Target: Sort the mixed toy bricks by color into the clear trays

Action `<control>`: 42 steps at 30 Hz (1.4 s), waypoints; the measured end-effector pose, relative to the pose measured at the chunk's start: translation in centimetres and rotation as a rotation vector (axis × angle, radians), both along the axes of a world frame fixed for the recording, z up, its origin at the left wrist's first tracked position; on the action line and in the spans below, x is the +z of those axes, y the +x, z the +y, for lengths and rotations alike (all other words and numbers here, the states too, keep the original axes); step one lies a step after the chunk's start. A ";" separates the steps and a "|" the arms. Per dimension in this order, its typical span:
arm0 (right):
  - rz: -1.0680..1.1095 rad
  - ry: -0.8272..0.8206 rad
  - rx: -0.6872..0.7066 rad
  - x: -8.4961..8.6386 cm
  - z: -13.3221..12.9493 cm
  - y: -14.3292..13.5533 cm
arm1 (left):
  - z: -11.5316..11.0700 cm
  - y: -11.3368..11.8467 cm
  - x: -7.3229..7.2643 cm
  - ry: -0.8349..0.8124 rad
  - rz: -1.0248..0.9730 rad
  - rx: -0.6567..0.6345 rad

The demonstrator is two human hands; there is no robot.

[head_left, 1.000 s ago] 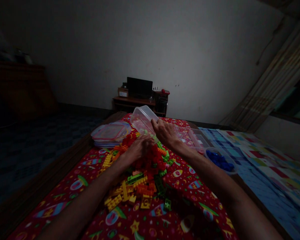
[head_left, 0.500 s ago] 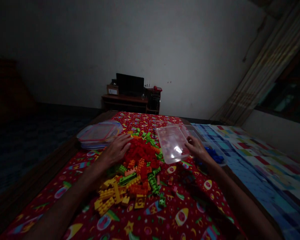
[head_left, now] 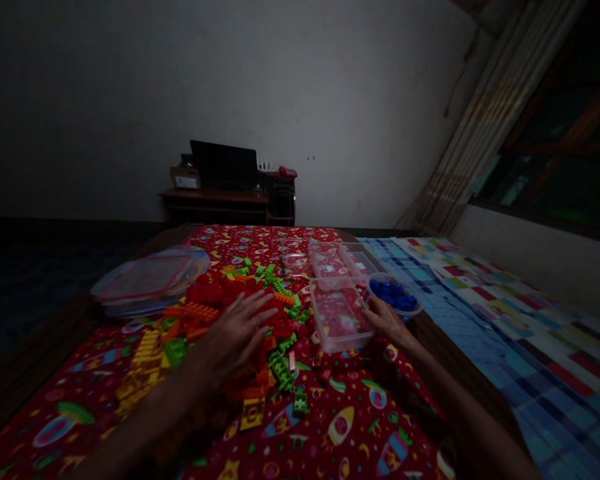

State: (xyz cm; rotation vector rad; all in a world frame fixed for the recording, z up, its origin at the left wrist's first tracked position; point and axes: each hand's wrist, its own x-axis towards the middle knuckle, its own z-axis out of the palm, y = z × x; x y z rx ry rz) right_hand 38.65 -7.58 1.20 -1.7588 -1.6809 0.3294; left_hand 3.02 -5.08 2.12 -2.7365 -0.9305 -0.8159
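Observation:
My right hand [head_left: 386,320] grips the right edge of a clear rectangular plastic container [head_left: 341,343], which sits low over the red patterned cloth [head_left: 340,427]. My left hand [head_left: 235,333] is open, fingers spread, over a heap of toy building blocks. Red blocks [head_left: 207,290] lie under and beyond its fingers, partly hidden by them. Yellow blocks [head_left: 147,353] spread to the left of the forearm, and green blocks [head_left: 281,370] lie between the heap and the container. Beside my right hand stands a round clear tub holding blue blocks [head_left: 393,293].
Stacked clear lids [head_left: 145,283] lie at the left table edge. Other clear containers [head_left: 333,259] stand beyond the held one. A bed with a checked cover [head_left: 460,333] adjoins the table on the right. A monitor [head_left: 225,165] stands on a far desk.
The view has turned right. My right hand has brought the container from a tilted, raised position down near the cloth. My left hand has moved from the heap's left side over its middle.

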 end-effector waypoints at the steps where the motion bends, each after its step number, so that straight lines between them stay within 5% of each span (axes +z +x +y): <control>1: -0.028 0.021 -0.013 -0.2 -0.2 -0.1 | -1.4 1.2 -0.1 -0.008 0.026 -0.066; 5: -0.155 0.079 -0.074 -1.0 -1.2 0.5 | -6.5 5.4 -1.6 -0.148 0.137 -0.281; 8: -0.222 0.068 -0.114 -1.2 -1.9 1.0 | -8.1 7.4 -2.9 -0.213 0.172 -0.348; 15: -0.327 0.082 -0.132 -1.8 -2.0 0.9 | -6.0 10.0 -4.4 -0.119 0.343 -0.202; 24: -0.775 0.246 -0.216 -3.9 -1.7 1.1 | -5.5 8.7 -5.5 -0.112 0.286 -0.123; 29: -0.838 0.105 -0.294 -2.3 -1.7 -0.2 | -5.4 8.7 -6.3 -0.088 0.279 -0.119; 35: -0.859 -0.054 -0.332 1.6 -2.5 -0.9 | -6.0 8.4 -5.7 -0.106 0.324 -0.096; 39: -0.724 -0.086 -0.555 3.6 -3.5 2.5 | -6.0 8.4 -6.0 -0.073 0.304 -0.078; 42: -0.579 -0.055 -0.700 3.4 -3.5 6.5 | -5.9 8.4 -5.8 -0.044 0.312 -0.088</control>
